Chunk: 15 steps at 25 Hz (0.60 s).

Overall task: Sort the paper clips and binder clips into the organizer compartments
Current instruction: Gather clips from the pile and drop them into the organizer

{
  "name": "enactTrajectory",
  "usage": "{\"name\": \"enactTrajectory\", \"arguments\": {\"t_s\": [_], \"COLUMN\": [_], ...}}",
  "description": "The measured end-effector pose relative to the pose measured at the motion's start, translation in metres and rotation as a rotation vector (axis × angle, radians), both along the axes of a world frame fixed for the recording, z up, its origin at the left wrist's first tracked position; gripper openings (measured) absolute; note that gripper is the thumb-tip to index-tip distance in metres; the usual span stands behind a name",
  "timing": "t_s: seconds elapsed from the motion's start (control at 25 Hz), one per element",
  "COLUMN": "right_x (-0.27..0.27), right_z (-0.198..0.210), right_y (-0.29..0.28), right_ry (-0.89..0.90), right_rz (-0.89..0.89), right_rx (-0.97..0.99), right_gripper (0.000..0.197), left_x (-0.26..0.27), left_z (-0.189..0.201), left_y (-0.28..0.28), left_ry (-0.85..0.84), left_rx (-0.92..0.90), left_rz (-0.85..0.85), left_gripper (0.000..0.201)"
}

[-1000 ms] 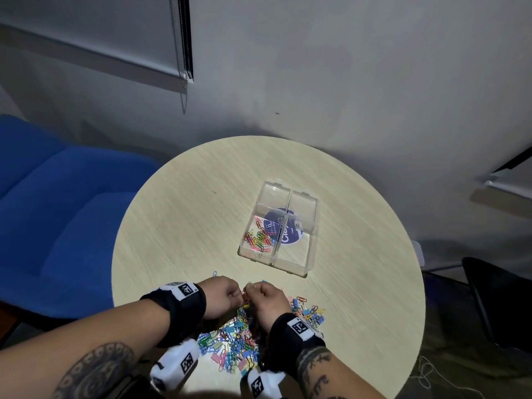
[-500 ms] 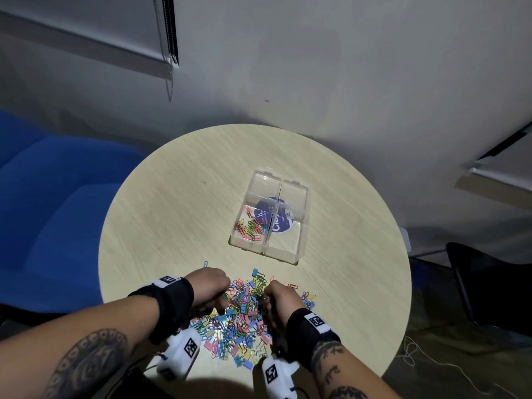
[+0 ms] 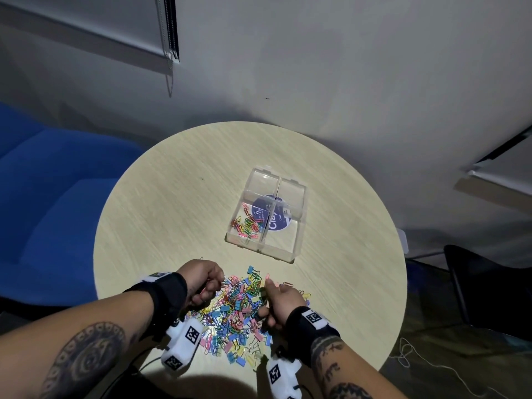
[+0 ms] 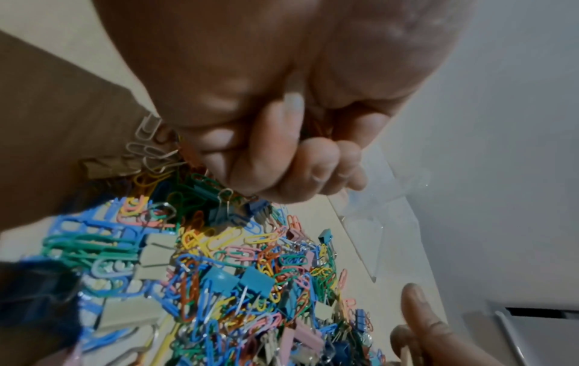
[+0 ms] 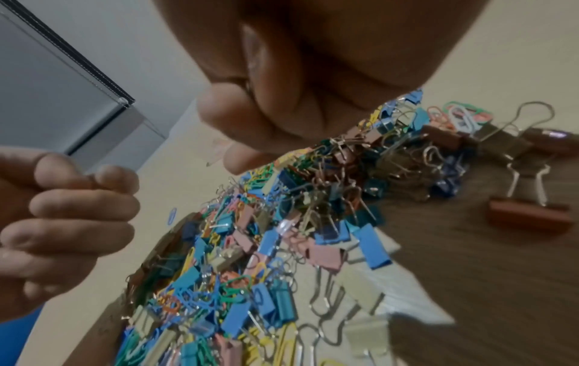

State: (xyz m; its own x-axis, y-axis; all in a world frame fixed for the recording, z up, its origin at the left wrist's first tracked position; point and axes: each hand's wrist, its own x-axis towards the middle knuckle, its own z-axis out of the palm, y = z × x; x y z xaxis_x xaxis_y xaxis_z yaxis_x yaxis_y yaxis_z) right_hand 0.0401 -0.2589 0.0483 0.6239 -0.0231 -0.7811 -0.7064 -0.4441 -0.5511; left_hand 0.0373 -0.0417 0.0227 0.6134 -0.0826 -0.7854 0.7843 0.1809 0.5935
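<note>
Pulling apart from where they were meeting over the pile a second ago, the two hands are now working opposite edges of the heap: the left hand (image 3: 201,282) is sitting at its left side and the right hand (image 3: 277,299) at its right, with the mixed pile of clips (image 3: 236,312) lying open between them on the near part of the round table (image 3: 172,203). That split suggests the joint untangling is over and each hand is gathering its own share, so a carry to the organizer (image 3: 267,217) is probably coming, though nothing is on its way yet. The clear organizer is sitting well apart from the pile, farther out and slightly right, and only its near-left compartment is holding paper clips (image 3: 244,226); the other three are looking bare apart from a round blue label under the floor. The head view is showing this layout but not the grips. The left wrist view is filling that in: the left hand's fingers (image 4: 282,158) are curling tight into the palm with orange wire peeking out from inside, so it is holding a few paper clips, while the binder clips (image 4: 253,279) are lying untouched below. The right wrist view is showing the right hand's fingertips (image 5: 247,133) bunching narrowly just above the heap, but whether they are pinching a clip I cannot tell. Most of the sorting is remaining to be done.
</note>
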Motion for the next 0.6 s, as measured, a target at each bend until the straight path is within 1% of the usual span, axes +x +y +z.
{"name": "enactTrajectory", "arguments": {"t_s": [0.12,0.16,0.2,0.32,0.36,0.4,0.48,0.6], "right_x": [-0.001,-0.002,0.0,0.01,0.014,0.019,0.027,0.036], "right_z": [-0.001,0.001,-0.002,-0.011,-0.013,-0.014,-0.011,-0.007], "right_y": [0.0,0.0,0.0,-0.004,-0.008,-0.011,-0.015,-0.008], "right_ry": [0.041,0.042,0.026,-0.076,-0.112,-0.139,-0.175,-0.23], "right_rz": [-0.032,-0.004,0.073,0.407,0.472,0.508,0.551,0.543], "right_rx": [-0.085,-0.121,-0.181,-0.426,-0.485,-0.525,-0.554,-0.471], "right_gripper": [0.066,0.073,0.08,0.104,0.107,0.103,0.083,0.051], "left_x": [-0.003,-0.004,-0.004,-0.003,-0.002,0.0,0.001,0.004], "left_z": [-0.003,-0.004,-0.006,-0.006,-0.007,-0.006,-0.005,-0.007], "left_y": [-0.002,-0.003,-0.003,-0.002,-0.002,-0.002,-0.001,-0.003], "left_ry": [0.02,0.026,0.031,0.042,0.044,0.042,0.041,0.018], "left_rx": [0.045,0.058,0.07,0.105,0.122,0.141,0.182,0.203], "left_rz": [-0.035,-0.049,-0.066,-0.101,-0.114,-0.127,-0.147,-0.153], "left_gripper": [0.016,0.016,0.016,0.017,0.016,0.015,0.014,0.019]}}
